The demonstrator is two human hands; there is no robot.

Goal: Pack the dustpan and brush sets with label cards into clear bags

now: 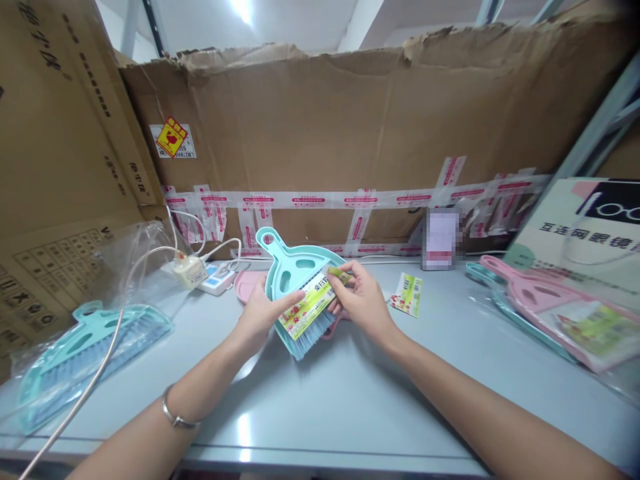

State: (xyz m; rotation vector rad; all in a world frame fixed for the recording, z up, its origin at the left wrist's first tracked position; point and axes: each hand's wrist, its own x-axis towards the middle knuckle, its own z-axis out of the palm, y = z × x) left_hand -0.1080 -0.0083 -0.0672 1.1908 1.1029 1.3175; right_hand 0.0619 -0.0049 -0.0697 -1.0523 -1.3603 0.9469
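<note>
Forearms [220,367] cross the table edge [340,456] well apart, left fingers [286,303] holding a turquoise dustpan [297,256], right fingers [342,289] its card [309,308].

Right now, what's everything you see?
dustpan and brush: one set, teal, held
held card: one, green, on them
pink piece: count unclear, pink, behind
loose card: one, green, centre right
pixelated object: one, pale, back
bagged set: one, teal, left
dustpans: two, pink over teal, right
power strip: one, white, left
adapter: one, cream, left
cables: several, white, left
cardboard: two, brown, left, back
tape: strips, white, back
sticker: one, yellow, back
printed board: one, pale, right
bars: several, grey, right
table: one, grey, below
bracelet: one, silver, wrist
left hand: one, at dustpan
right hand: one, at card
</note>
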